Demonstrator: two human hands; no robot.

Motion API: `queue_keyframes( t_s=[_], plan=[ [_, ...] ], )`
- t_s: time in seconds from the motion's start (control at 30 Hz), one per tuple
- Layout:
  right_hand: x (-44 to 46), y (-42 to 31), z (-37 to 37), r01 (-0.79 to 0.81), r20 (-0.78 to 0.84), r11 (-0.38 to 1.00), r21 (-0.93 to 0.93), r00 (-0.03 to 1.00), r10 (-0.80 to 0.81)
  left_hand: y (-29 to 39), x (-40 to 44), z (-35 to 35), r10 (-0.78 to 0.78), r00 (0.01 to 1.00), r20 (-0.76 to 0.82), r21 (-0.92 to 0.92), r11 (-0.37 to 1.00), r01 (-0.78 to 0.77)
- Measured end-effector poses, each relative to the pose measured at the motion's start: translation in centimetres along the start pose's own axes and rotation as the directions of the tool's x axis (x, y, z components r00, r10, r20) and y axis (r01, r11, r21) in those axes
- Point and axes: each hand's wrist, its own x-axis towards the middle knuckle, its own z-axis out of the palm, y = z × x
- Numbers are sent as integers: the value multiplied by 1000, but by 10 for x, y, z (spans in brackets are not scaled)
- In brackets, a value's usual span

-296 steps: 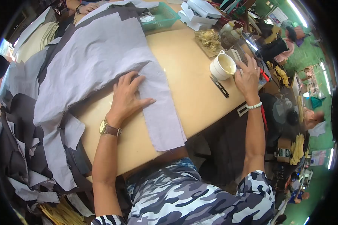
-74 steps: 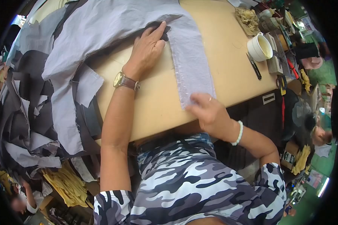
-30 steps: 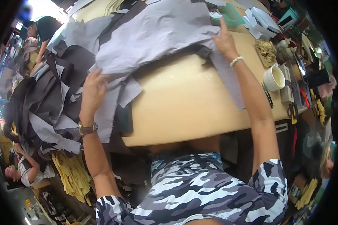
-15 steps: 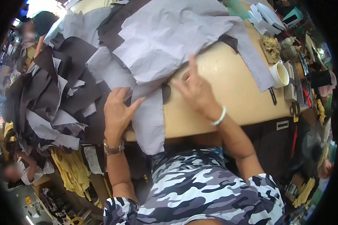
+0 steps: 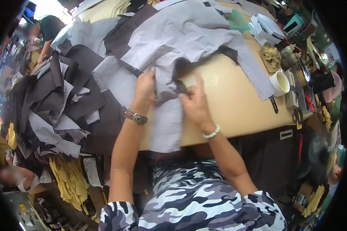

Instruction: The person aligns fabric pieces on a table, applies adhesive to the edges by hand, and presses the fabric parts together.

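A large pale grey sheet of cloth (image 5: pixel 192 29) with a dark underside lies across the table, its near part bunched up. My left hand (image 5: pixel 144 90) is closed on a fold of it, thumb on top. My right hand (image 5: pixel 197 106) pinches its dark-backed near edge between thumb and fingers, with the index finger pointing away from me. Below and between my hands, a pale grey strip (image 5: pixel 167 127) hangs toward the table's front edge. Part of the gripped cloth is hidden by my fingers.
A heap of dark and grey cloth pieces (image 5: pixel 65 92) covers the table's left side. At right are a white cup (image 5: pixel 280 83), a black-handled tool (image 5: pixel 273 104), scissors (image 5: pixel 298 116) and a white box (image 5: pixel 265 29). Another person's arm (image 5: pixel 44 52) reaches in at far left.
My left hand has moved up and right, from lying spread on the cloth to gripping it. My right hand has come down onto the edge. The sheet's near part is now lifted and crumpled.
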Motion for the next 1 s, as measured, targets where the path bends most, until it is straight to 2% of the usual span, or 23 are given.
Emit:
queue_keyframes(
  t_s=[0.07, 0.1, 0.2, 0.23, 0.3, 0.33, 0.43, 0.47, 0.53, 0.57, 0.63, 0.73, 0.8, 0.83, 0.87, 0.93, 1.0],
  plan=[
    [0, 0, -19, -65, -46, 958, 279, 996, 81, 6, -18, 17, -45, 999, -12, -142, 989, 43],
    [-4, 14, -16, 88, -109, 976, 201, 992, -67, 1, -21, 18, -5, 1000, 5, -217, 976, 6],
    [-42, 9, -21, 159, 79, 981, -113, 985, -151, 3, -39, 17, -145, 989, -14, -330, 935, 132],
    [-53, 5, -22, 91, 78, 994, -64, 993, -86, 0, -44, 13, -141, 990, -4, -364, 922, 130],
    [-67, -3, -27, -46, 92, 998, 32, 995, 43, -16, -55, -11, -52, 994, -100, -301, 953, 19],
    [-67, -5, -33, -58, 75, 997, 48, 996, 55, -18, -68, -19, -17, 991, -130, -219, 976, -12],
    [-71, -5, -54, -146, 62, 985, 89, 988, 141, -8, -122, -31, 63, 983, -171, 133, 990, -40],
    [-73, -4, -54, -114, 79, 993, 15, 990, 113, -4, -136, -38, -77, 994, -72, 252, 963, 92],
    [-81, -2, -52, -43, 125, 990, -132, 990, 60, 3, -159, -54, -377, 923, 75, 501, 815, 292],
    [-85, 0, -48, 81, 125, 965, -250, 991, -51, 2, -167, -55, -393, 915, 94, 500, 813, 298],
    [-93, 6, -39, 317, 168, 829, -461, 948, -270, 1, -178, -54, -421, 898, 128, 500, 809, 309],
    [-90, 6, -31, 302, 242, 888, -346, 943, -226, 1, -182, -48, -346, 937, 53, 481, 831, 279],
    [-75, -12, -34, 115, 206, 991, 62, 970, -125, -3, -178, -56, -486, 860, 155, 293, 854, 430],
    [-66, -24, -37, 15, 203, 964, 267, 977, -71, -2, -176, -54, -541, 812, 220, 200, 839, 506],
    [-59, -35, -38, -5, 200, 921, 390, 977, -79, -3, -175, -40, -480, 851, 213, -6, 870, 492],
    [-48, -55, -39, -45, 200, 785, 618, 975, -101, 2, -168, 12, -360, 921, 150, -408, 826, 389],
    [-49, -64, -41, -29, 197, 780, 626, 973, -122, 0, -150, 21, -240, 943, 230, -471, 821, 323]
  ],
)
